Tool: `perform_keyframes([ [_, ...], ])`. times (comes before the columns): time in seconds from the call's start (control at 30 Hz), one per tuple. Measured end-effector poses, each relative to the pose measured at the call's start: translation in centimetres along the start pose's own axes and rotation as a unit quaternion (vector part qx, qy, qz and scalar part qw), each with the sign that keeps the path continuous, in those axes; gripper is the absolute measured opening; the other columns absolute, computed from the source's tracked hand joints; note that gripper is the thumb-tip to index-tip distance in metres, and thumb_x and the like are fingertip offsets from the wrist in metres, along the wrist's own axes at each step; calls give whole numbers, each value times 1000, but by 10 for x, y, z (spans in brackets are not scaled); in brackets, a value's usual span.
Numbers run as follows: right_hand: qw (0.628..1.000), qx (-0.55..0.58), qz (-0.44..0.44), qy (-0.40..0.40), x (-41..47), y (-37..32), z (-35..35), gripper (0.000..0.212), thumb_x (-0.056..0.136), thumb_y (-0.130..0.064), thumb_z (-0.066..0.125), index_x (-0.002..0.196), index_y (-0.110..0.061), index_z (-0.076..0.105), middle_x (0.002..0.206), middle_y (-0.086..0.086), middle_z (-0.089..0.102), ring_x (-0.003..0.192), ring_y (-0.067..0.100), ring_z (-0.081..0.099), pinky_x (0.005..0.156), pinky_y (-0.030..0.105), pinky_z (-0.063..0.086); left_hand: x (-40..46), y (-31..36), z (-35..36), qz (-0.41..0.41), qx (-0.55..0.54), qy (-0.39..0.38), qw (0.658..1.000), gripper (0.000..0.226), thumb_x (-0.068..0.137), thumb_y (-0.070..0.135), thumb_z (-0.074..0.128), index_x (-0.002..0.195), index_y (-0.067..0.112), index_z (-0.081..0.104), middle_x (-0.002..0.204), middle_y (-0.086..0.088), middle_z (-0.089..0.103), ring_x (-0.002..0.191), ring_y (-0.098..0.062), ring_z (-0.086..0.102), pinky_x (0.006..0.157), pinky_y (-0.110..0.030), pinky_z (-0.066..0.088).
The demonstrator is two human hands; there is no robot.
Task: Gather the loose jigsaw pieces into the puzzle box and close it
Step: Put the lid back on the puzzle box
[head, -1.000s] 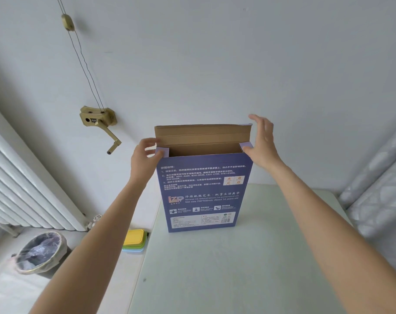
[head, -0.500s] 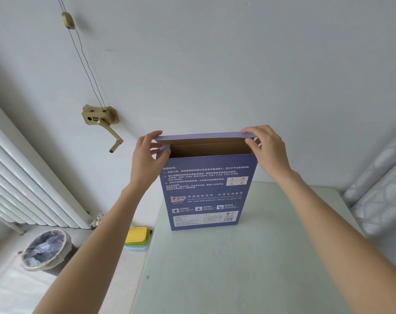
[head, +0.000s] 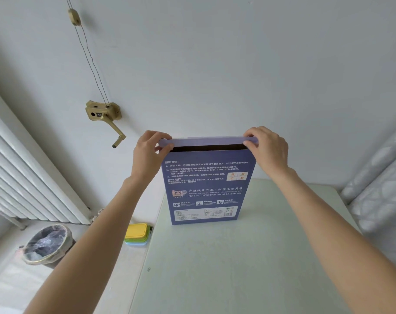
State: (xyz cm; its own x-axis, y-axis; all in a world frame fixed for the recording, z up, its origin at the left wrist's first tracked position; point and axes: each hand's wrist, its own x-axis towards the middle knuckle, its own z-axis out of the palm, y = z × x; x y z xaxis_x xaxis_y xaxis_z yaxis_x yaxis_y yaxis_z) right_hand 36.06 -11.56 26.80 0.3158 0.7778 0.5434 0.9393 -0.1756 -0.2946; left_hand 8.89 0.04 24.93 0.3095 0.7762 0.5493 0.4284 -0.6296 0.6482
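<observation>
Box (head: 207,189) upright on table (head: 249,257). My left hand (head: 147,155) and right hand (head: 268,150) pinch lid flap (head: 207,140) ends; dark gap directly beneath, flap's long axis left-right, hands equally near.

Print on box back, partly legible

Box (head: 206,189): logo "LZP"; "REFINING THE PAPER ART&ENJOY THE AESTHETICS OF LIFE"; "Net size 700*500mm About 14 years old"; ranges "A001-A260, B261-B520, C521-C760, D761-D1000"; grid with letters A B C D; Chinese heading "拼图说明:"; barcode, digits too small to read.
</observation>
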Motion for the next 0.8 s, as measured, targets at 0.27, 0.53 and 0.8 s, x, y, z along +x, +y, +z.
perform_keyframes([
  [0.27, 991, 108, 64, -43, -3, 11, 7, 14, 85, -20, 65, 99, -22, 67, 107, 3, 53, 90, 18, 51, 75, 25, 38, 4, -8, 5, 23, 91, -11, 996, 11, 82, 21, 68, 94, 20, 67, 110, -5, 53, 97, -26, 55, 75, -44, 54],
  [0.53, 977, 189, 99, -23, 2, 18, 3, 8, 79, -13, 71, 85, -17, 71, 95, 5, 57, 68, 15, 56, 67, 11, 38, -6, 1, 6, 67, 138, 2, 988, 13, 85, 15, 63, 97, 14, 67, 104, -2, 63, 94, -25, 58, 66, -34, 50],
  [0.8, 989, 133, 47, -55, 12, 21, -3, 2, 81, -11, 69, 82, -13, 70, 90, -1, 53, 69, 16, 54, 69, 25, 37, 2, 5, 3, 100, 216, -5, 971, 25, 88, 16, 60, 105, 29, 70, 96, 1, 64, 89, -23, 59, 54, -24, 37],
])
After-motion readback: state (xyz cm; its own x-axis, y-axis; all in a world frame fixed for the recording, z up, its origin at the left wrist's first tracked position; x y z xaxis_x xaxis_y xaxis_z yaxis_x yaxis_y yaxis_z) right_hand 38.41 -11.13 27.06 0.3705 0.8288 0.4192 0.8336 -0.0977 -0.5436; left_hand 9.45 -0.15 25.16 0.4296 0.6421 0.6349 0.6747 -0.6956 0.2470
